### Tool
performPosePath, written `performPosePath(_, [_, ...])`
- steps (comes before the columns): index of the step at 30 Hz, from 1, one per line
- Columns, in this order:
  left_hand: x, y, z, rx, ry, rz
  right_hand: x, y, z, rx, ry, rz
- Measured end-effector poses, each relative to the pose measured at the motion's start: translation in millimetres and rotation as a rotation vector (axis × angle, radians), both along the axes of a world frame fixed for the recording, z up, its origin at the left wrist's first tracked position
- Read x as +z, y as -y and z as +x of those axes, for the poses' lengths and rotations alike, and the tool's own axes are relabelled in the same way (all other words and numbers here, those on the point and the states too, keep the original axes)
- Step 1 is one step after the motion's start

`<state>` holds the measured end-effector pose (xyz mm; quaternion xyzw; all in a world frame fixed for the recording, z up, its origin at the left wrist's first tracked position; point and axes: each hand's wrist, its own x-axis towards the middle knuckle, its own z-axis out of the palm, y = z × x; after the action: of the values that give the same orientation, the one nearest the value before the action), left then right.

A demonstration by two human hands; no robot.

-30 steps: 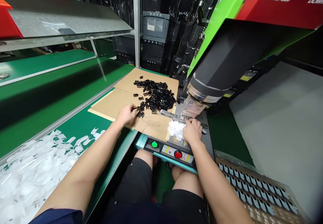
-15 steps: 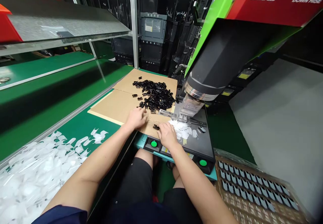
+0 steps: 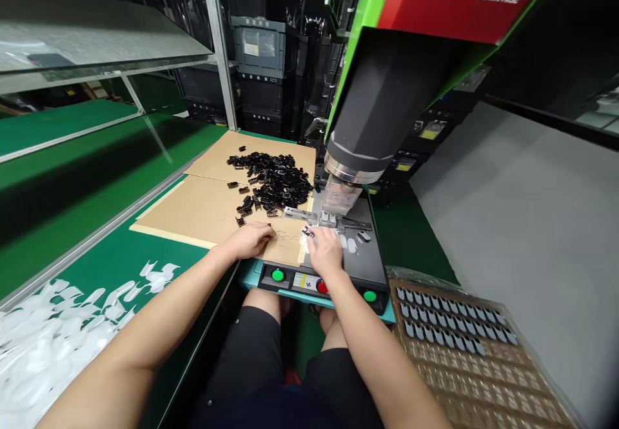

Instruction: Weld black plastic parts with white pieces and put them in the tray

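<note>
My right hand (image 3: 326,251) is closed on a small black plastic part (image 3: 308,231), whose end sticks out past the fingertips on the left. It is just over the white plastic pieces (image 3: 344,242) on the machine's dark base plate. My left hand (image 3: 252,239) rests low over the cardboard (image 3: 193,206), its fingers curled together; what they hold, if anything, is hidden. Beyond it lies a heap of the same black parts (image 3: 285,180), with a few loose ones along the heap's near side.
A press machine's head (image 3: 360,119) hangs over a metal fixture (image 3: 329,218). Green buttons (image 3: 277,275) and a red button (image 3: 322,286) line its front edge. White pieces (image 3: 43,345) are piled on the green table at left. A tray of grey parts (image 3: 464,377) stands at lower right.
My right hand has moved off the cardboard's edge to over the white pieces, carrying the black part. My left hand has drawn back from the black heap. The view has turned rightward.
</note>
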<state>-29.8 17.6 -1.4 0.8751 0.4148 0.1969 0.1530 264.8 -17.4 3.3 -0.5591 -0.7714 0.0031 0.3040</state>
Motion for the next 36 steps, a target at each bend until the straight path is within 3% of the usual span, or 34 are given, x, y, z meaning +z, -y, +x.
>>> performPosePath(4, [-2.3, 7.2, 0.0, 0.064, 0.12, -0.076, 1.1, -20.0, 44.0, -0.248, -0.034, 0.03])
performPosePath(8, [-7.5, 6.9, 0.2, 0.223, 0.191, -0.046, -1.7, -39.6, 58.9, -0.335, 0.043, 0.024])
performPosePath(15, [-21.2, 2.1, 17.0, 0.364, 0.056, -0.004, 3.3, -48.3, 52.1, -0.321, 0.258, -0.053])
performPosePath(22, [-14.2, 2.7, 25.4, 0.467, -0.048, 0.042, 19.8, -43.0, 58.9, -0.245, 0.316, -0.141])
performPosePath(25, [-4.4, -1.8, 48.7, 0.467, 0.064, 0.043, 21.2, -42.2, 60.2, -0.223, 0.305, -0.163])
performPosePath(30, [12.7, -25.1, 124.2, 0.324, 0.233, 0.11, 20.7, -40.5, 60.6, -0.222, 0.293, -0.161])
performPosePath(33, [14.2, -40.4, 165.7, 0.305, 0.215, 0.119, 21.6, -38.8, 61.6, -0.221, 0.302, -0.165])
performPosePath(36, [10.5, -47.2, 187.8, 0.31, 0.166, 0.135, 21.6, -37.7, 63.3, -0.206, 0.314, -0.168])
